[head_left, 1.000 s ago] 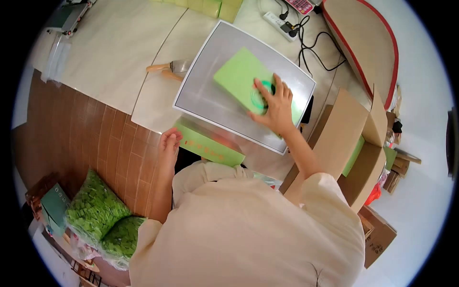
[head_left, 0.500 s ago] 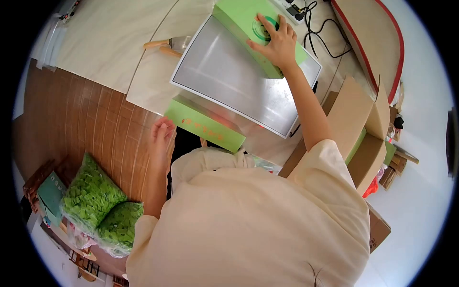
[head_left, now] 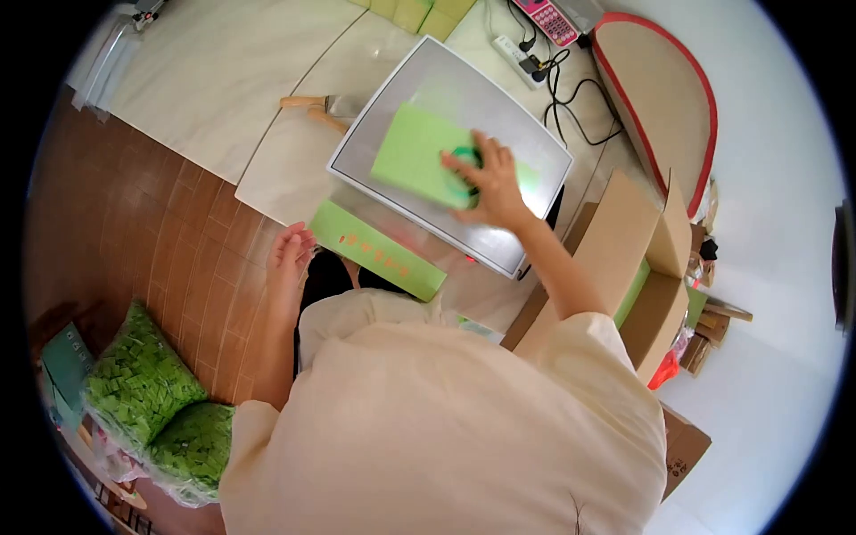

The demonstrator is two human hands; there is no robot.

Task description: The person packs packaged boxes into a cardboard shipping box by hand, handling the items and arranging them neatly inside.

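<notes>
My right hand (head_left: 492, 183) is spread over a light green box (head_left: 415, 160), thumb and fingers gripping it above a metal-topped plate with a white rim (head_left: 535, 178). This box is blurred by motion, and a dark green ring mark shows by my fingers. My left hand (head_left: 290, 245), fingers apart and slightly bent, is at the left end of a second long green box (head_left: 376, 250) with orange characters on its side. Whether the fingertips touch that box, I cannot tell. The second box lies along the table's near edge, close to my body.
Wooden-handled tools (head_left: 308, 102) lie left of the plate. Behind it are a power strip (head_left: 519, 61), black cables and more green boxes (head_left: 419, 13). An open cardboard box (head_left: 655, 303) stands at right. Bags of green pieces (head_left: 143, 374) sit at lower left.
My right hand has drawn the green box from the far edge of the plate towards me, and the box has turned. My left hand and the second box stay nearly in place.
</notes>
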